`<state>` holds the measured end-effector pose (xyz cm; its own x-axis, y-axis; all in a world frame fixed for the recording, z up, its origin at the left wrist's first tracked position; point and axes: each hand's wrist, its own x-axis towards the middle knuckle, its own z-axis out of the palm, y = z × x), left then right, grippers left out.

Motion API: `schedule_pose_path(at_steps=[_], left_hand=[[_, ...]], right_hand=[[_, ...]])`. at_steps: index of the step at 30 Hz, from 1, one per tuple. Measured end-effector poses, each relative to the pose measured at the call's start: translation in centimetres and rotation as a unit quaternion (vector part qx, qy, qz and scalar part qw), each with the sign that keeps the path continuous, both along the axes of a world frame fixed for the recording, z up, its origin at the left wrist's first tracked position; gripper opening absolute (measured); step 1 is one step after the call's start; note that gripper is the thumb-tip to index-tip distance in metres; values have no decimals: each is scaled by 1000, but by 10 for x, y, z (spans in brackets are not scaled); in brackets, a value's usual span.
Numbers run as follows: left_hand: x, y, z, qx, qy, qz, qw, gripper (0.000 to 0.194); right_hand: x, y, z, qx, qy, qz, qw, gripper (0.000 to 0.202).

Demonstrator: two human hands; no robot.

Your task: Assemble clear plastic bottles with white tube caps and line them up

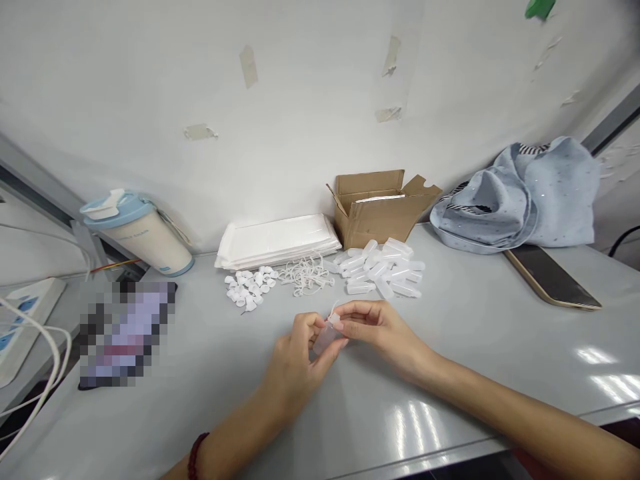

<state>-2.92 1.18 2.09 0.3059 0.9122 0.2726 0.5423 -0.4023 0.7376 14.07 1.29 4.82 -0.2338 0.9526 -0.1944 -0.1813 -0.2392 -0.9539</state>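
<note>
My left hand (294, 363) is closed around a small translucent plastic bottle (323, 340), which is tilted above the grey table. At the bottle's top, my right hand (383, 331) pinches a small white cap (333, 320); a short bit of white string sticks up from it. Fingertips partly hide the join of cap and bottle. Just beyond my hands lie a pile of white caps (250, 287), a tangle of white strings (306, 275) and a heap of translucent bottles (383, 267).
A stack of flat white packets (277, 241) and an open cardboard box (377, 223) stand by the wall. A cream tumbler (145, 233) and a blurred-out item (130, 337) are at left. At right lie a blue cloth bag (520, 193) and a phone (553, 277).
</note>
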Motion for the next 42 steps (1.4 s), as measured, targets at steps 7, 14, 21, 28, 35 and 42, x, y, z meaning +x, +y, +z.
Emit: schedule_pose_path(at_steps=[7,14,21,28,35,42], left_hand=[[-12,13,14,165,138,-127,968,70],[-15,13,18,211,218,-207,930,55],[-16,14,22,108,174,-206,957,41],[-61,44,46,-89,206,-130,966,42],[-84,56,42,-113,262,-84,955,38],[-85,48,41,-104,256,-102,956,35]], right_hand=[[6,6,-2,51,-116,19,992,12],[4,7,-13,60,-117,55,990,11],[2,7,-22,33,-108,97,989,12],[5,6,-21,45,-154,84,983,25],[12,5,-4,59,-213,60,973,26],[12,4,7,138,-262,39,954,15]])
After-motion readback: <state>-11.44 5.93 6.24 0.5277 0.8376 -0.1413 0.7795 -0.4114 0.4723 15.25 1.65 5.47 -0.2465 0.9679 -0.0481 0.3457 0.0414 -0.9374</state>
